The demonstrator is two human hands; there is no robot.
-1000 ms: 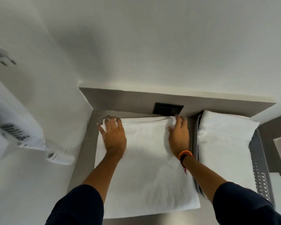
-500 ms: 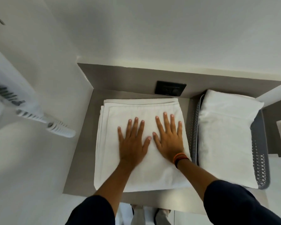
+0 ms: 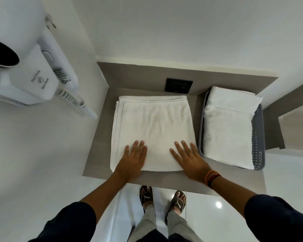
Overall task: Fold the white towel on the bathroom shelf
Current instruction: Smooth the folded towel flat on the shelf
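The white towel point(image 3: 154, 126) lies folded in a flat, roughly square stack on the grey shelf point(image 3: 101, 137), with layered edges showing along its left side. My left hand point(image 3: 133, 158) rests flat on the towel's near left corner, fingers spread. My right hand point(image 3: 189, 158) lies palm down on the near right corner, fingers apart, with orange and dark bands on its wrist. Neither hand grips the cloth.
A grey perforated basket point(image 3: 258, 142) holding another folded white towel point(image 3: 229, 128) stands right beside the towel. A black wall socket point(image 3: 179, 85) sits behind it. A white wall-mounted hair dryer point(image 3: 30, 67) juts out at the left. My sandalled feet point(image 3: 162, 198) show below the shelf edge.
Both hands slid from the towel's far edge, through its middle, back to its near corners and moved apart. The view tilted down, showing the floor and feet.
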